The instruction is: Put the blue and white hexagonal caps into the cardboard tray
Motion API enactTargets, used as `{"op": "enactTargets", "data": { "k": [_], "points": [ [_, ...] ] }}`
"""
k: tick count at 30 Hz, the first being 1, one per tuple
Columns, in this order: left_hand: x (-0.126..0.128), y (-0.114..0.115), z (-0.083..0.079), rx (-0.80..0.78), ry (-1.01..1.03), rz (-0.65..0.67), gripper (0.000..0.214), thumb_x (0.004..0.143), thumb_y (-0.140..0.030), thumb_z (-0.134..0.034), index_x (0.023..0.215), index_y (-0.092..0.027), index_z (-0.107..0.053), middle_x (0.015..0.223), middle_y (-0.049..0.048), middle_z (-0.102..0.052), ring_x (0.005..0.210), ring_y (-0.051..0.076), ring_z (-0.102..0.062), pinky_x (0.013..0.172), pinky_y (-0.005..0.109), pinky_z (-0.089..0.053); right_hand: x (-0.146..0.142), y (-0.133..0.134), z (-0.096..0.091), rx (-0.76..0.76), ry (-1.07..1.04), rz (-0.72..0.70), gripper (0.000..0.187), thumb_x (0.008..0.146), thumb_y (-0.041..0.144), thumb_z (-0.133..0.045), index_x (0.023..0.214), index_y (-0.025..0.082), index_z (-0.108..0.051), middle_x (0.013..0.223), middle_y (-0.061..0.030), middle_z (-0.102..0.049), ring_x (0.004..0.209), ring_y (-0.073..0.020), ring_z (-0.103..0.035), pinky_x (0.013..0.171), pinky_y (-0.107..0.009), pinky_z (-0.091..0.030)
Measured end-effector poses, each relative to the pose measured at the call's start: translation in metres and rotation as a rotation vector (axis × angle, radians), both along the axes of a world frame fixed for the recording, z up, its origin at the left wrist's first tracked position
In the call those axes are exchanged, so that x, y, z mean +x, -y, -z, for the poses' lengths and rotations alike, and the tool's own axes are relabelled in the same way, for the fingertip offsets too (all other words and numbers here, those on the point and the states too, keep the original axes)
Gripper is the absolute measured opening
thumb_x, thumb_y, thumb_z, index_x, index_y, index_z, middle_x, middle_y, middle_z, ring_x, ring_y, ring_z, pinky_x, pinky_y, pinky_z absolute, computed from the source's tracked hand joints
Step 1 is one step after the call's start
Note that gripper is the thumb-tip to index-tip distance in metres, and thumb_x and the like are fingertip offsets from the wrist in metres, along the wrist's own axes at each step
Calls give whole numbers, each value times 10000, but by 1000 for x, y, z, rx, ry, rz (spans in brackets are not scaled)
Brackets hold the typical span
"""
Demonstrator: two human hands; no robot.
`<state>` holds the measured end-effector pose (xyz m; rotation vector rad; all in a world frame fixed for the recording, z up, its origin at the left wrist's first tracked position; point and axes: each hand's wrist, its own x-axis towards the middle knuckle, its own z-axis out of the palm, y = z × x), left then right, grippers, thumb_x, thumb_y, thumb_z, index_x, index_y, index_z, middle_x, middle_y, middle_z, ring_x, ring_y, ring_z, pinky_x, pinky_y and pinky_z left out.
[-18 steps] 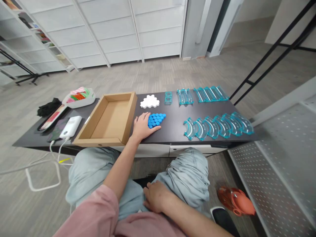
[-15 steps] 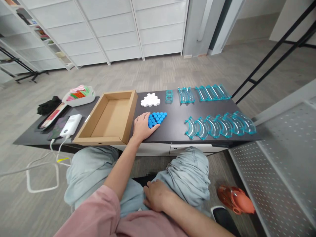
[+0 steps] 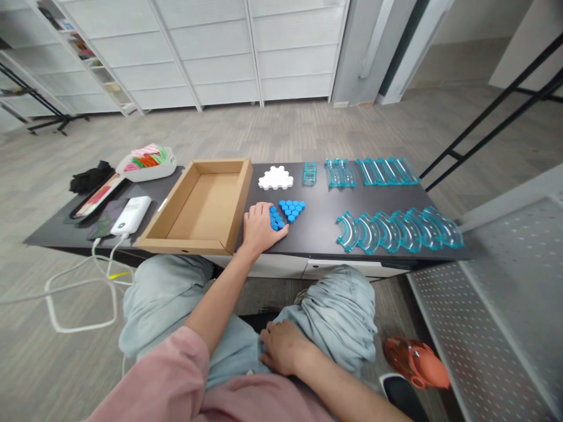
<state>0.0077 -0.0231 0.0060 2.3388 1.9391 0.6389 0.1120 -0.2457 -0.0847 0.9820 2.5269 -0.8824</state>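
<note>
Risk first: the blue hexagon tiles sit loose on the dark tabletop, just right of the cardboard box, and a careless sweep could scatter the cluster or nudge the white hexagon tiles beyond. The left hand reaches forward, arm extended, fingers curled narrow around a few blue pieces at the cluster's left edge. The right hand lies loosely open on the lap.

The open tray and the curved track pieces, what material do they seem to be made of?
Open tray: likely corrugated cardboard, matte brown, with folded walls. Curved track pieces: probably clear teal plastic, glossy; the dark table shows through them.
</note>
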Motion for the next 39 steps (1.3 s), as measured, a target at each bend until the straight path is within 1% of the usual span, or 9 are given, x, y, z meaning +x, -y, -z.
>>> {"op": "enactTargets", "data": {
  "k": [2,8,11,17,23,25,30,34,39],
  "points": [
    [0,0,-1,-10,3,-4,663,891,-513,-841,1433,-201,-619,1492,184,-711,1370,396,-645,1084,528,-518,1,0,-1,-7,5,-1,499,1025,434,-765,1363,73,-824,1278,-264,-847,1157,-427,-868,968,-554,-720],
    [0,-2,-1,-26,-25,17,477,966,-431,-745,1382,-222,-646,1446,163,-723,1345,380,-650,1064,515,-508,5,-3,-2,-9,-3,-1,508,1027,435,-741,1373,70,-815,1272,-271,-846,1141,-425,-869,955,-549,-711],
    [0,-2,1,-25,-26,5,458,975,-427,-735,1384,-238,-655,1432,160,-718,1352,383,-639,1069,520,-507,6,-5,-3,-3,1,-4,495,1025,441,-746,1356,82,-822,1263,-265,-850,1115,-420,-874,935,-538,-711],
    [-2,1,4,-30,16,-39,462,992,-435,-721,1387,-210,-640,1418,189,-703,1334,388,-632,1076,516,-530,9,-5,-5,-2,-2,-3,495,1026,428,-731,1356,69,-819,1257,-258,-850,1106,-411,-868,910,-507,-691],
    [-7,12,6,-10,58,-85,176,1002,-362,-708,1153,-270,-699,1336,158,-697,1289,375,-645,1054,532,-549,9,-5,-8,-14,4,-2,495,1024,420,-741,1362,66,-817,1286,-252,-844,1116,-410,-860,924,-504,-675],
    [-7,14,6,-13,65,-97,126,990,-359,-724,1073,-270,-692,1314,151,-696,1284,369,-647,1046,529,-555,9,-5,-9,-16,8,-4,492,1041,426,-722,1365,67,-814,1283,-252,-842,1115,-405,-858,924,-502,-671],
    [-9,15,5,1,100,-51,116,982,-360,-737,960,-265,-673,1266,132,-716,1182,336,-681,993,496,-587,9,-5,-11,-19,20,-6,491,1047,428,-711,1364,67,-809,1277,-248,-842,1115,-392,-853,921,-478,-656],
    [-11,12,5,35,142,-17,106,981,-352,-735,947,-266,-683,1255,114,-731,1143,304,-711,976,454,-610,10,-4,-10,-16,11,0,479,1040,409,-721,1372,74,-805,1291,-247,-839,1138,-385,-846,931,-471,-649],
    [-11,2,2,19,142,-13,121,960,-363,-769,946,-267,-696,1245,108,-742,1132,300,-736,931,436,-628,10,-3,-8,-21,6,2,474,1025,413,-745,1350,75,-814,1282,-252,-841,1126,-402,-850,939,-497,-657]
  ]
}}
